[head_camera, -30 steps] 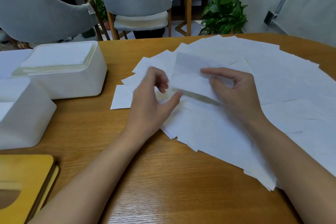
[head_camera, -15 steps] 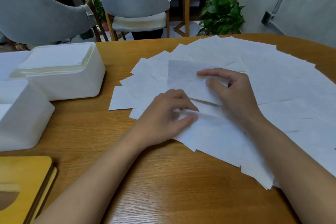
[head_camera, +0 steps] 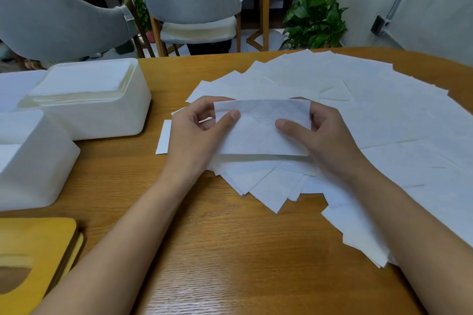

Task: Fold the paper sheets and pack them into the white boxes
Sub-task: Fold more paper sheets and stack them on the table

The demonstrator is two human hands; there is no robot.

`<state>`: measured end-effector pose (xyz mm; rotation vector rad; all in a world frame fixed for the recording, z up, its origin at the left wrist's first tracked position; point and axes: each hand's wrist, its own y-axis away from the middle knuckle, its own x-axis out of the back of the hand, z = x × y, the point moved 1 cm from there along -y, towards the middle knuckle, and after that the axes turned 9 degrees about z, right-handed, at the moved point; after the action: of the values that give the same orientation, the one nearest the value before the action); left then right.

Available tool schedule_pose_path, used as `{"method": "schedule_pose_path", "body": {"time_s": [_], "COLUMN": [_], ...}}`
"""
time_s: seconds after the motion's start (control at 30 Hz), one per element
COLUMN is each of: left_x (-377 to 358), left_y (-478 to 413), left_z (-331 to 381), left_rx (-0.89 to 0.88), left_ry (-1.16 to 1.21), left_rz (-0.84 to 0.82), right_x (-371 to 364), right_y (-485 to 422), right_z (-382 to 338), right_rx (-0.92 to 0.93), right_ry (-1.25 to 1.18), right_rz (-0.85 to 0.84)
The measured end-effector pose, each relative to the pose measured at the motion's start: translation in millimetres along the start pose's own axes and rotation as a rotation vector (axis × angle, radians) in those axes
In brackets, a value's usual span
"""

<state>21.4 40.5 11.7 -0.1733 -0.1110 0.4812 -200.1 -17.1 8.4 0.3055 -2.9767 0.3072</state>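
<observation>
Both pinch folded sheet [head_camera: 258,133]: left hand [head_camera: 194,135], right hand [head_camera: 330,140] (thumbs atop).

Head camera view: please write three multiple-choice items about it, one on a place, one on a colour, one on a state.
1. Where do the white boxes stand, relative to the spread paper sheets?
A. to their left
B. to their right
C. on top of them

2. What colour is the flat board at the near left corner of the table?
A. blue
B. yellow
C. black

3. How is the folded sheet held?
A. it lies inside a box
B. it lies on a chair
C. it is pinched by the left hand and the right hand

Answers: 1 A, the boxes sit left of the fanned sheets; 2 B, its top is yellow; 3 C, a thumb of each hand lies on its front.
</observation>
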Motion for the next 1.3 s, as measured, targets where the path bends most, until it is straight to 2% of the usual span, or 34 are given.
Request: {"method": "schedule_pose_path", "body": {"time_s": [0.13,0.2,0.33,0.37,0.47,0.53,0.63,0.7,0.8,0.87,1.1,1.3], "left_x": [-3,-4,-5,-6,-10,-10,-8,-6,-7,-7,-8,-3], "left_y": [2,3,7,9,10,10,6,5,9,11,13,16], "left_z": [-2,0,7,8,8,3,-5,-7,-9,-12,-11,4], "left_rx": [-0.092,-0.101,0.124,0.132,0.07,-0.013,-0.221,-0.334,-0.437,-0.458,-0.568,-0.567], "left_ry": [-0.095,-0.144,0.063,0.091,0.105,0.021,-0.254,-0.397,-0.615,-0.692,-0.681,-0.483], "left_rz": [0.012,0.036,-0.113,-0.132,-0.095,-0.058,-0.04,-0.148,-0.455,-0.529,-0.453,-0.274], "right_x": [0,-1,0,1,1,0,4,9,12,9,8,8], "right_y": [0,1,2,2,0,0,-4,-8,-9,-8,-9,-8], "right_z": [-3,-6,-8,-8,-5,-2,3,5,9,8,10,8], "right_rx": [0.088,0.085,0.061,0.07,0.131,0.115,0.106,0.104,0.086,0.088,0.088,0.119], "right_ry": [0.012,-0.069,-0.151,-0.153,-0.037,0.047,0.107,0.138,0.145,0.162,0.175,0.145], "right_rz": [-0.007,-0.022,-0.038,-0.036,-0.078,-0.064,0.117,0.205,0.23,0.219,0.2,0.115]}}
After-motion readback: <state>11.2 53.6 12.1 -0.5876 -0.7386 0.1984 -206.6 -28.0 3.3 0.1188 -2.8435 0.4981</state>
